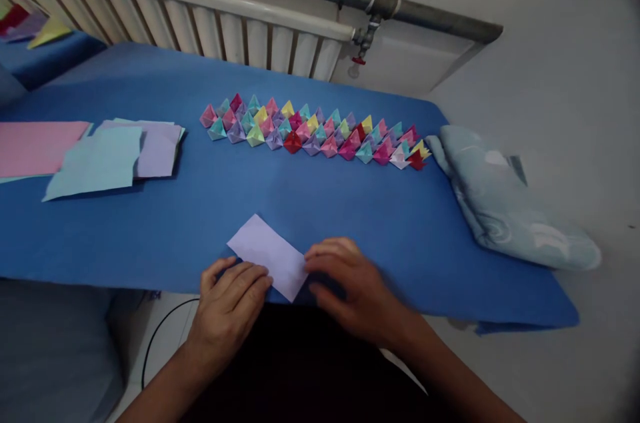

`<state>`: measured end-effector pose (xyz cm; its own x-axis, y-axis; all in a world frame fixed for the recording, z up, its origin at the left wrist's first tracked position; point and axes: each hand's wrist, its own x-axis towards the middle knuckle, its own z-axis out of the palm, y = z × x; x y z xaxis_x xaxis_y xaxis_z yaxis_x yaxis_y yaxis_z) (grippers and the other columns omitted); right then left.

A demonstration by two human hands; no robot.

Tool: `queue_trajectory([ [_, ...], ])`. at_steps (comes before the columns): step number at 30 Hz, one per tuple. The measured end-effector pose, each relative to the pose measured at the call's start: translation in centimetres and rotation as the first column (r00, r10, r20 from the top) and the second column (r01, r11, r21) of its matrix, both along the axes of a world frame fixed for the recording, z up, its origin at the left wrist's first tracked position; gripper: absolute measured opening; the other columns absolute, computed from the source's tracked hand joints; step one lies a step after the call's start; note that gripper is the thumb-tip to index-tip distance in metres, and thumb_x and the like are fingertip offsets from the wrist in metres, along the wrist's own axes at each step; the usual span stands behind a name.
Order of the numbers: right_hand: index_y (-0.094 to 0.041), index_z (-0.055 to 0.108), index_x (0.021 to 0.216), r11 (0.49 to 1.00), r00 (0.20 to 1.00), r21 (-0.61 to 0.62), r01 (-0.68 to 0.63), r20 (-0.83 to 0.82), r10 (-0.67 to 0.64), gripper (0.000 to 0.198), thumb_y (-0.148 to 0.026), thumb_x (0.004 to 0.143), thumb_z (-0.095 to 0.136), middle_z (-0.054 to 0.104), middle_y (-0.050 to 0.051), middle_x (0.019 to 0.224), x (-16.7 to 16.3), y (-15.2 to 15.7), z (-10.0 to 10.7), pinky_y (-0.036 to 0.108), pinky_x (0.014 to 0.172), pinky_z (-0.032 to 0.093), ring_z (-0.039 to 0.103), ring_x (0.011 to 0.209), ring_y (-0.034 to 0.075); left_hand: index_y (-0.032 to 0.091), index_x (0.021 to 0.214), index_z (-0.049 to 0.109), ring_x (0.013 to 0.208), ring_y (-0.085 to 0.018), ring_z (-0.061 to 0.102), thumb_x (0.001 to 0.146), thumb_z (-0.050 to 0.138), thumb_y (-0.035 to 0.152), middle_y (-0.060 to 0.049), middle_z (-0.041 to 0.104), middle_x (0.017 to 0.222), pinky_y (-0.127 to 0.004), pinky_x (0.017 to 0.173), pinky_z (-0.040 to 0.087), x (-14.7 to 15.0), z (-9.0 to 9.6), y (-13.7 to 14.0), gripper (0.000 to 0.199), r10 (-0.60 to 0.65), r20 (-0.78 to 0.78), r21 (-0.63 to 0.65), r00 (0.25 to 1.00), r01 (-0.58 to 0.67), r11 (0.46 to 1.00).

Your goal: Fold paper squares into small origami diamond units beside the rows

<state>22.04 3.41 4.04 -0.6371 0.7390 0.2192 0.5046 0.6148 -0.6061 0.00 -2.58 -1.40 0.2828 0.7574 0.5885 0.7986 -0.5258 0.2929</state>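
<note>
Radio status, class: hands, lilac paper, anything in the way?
Left hand on lilac paper; right hand at its right end. Paper lies on blue surface. Folded pieces beyond, not in the way.

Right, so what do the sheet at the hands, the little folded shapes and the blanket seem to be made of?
Sheet: matt paper, by its thin, straight edges.
Folded shapes: probably matt coloured paper, given their sharp creases and points.
Blanket: soft-looking fabric, perhaps fleece, from its rounded folds.

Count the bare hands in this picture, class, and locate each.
2: the left hand on the lower-left edge of the pale purple paper, the right hand at its right end.
</note>
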Motion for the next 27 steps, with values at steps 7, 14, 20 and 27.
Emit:
queue_trajectory([
  [7,-0.023,0.06,0.11,0.994,0.976,0.06,-0.09,0.203,0.076,0.022,-0.021,0.089,0.053,0.065,0.005,0.111,-0.2,-0.7,-1.7,0.039,0.086,0.036,0.051,0.101,0.022,0.016,0.099,0.063,0.09,-0.02,0.065,0.087,0.057,0.008,-0.006,0.072,0.096,-0.044,0.093,0.038,-0.1,0.0,0.1,0.016,-0.03,0.008,-0.022,1.0,0.03,0.999],
  [14,-0.022,0.063,0.104,0.993,0.984,0.1,0.057,0.163,-0.073,0.021,-0.017,0.091,0.048,0.066,0.007,0.1,0.0,-0.9,-2.6,0.036,0.077,0.038,0.054,0.083,0.019,0.019,0.101,0.064,0.088,-0.019,0.065,0.089,0.057,0.016,-0.003,0.07,0.094,-0.043,0.094,0.036,0.3,0.8,0.5,0.014,-0.013,0.004,-0.106,1.0,0.013,0.994],
  [20,-0.02,0.064,0.098,0.983,0.982,0.082,0.166,0.076,-0.172,0.016,-0.017,0.091,0.05,0.064,0.007,0.098,-0.2,-0.8,-2.9,0.036,0.079,0.043,0.057,0.088,0.019,0.019,0.097,0.065,0.085,-0.02,0.062,0.09,0.055,0.017,-0.004,0.069,0.091,-0.043,0.091,0.036,0.3,1.0,0.7,0.012,0.04,-0.008,-0.12,0.999,-0.041,0.992],
  [27,-0.02,0.063,0.087,0.965,0.964,0.011,0.263,0.026,-0.263,0.011,-0.02,0.09,0.052,0.063,0.008,0.107,-0.4,-0.6,-2.9,0.038,0.087,0.045,0.059,0.1,0.02,0.019,0.092,0.063,0.086,-0.024,0.056,0.09,0.054,0.024,-0.007,0.065,0.091,-0.042,0.081,0.037,0.1,0.4,0.8,0.011,0.128,-0.069,-0.13,0.989,-0.136,0.982],
])
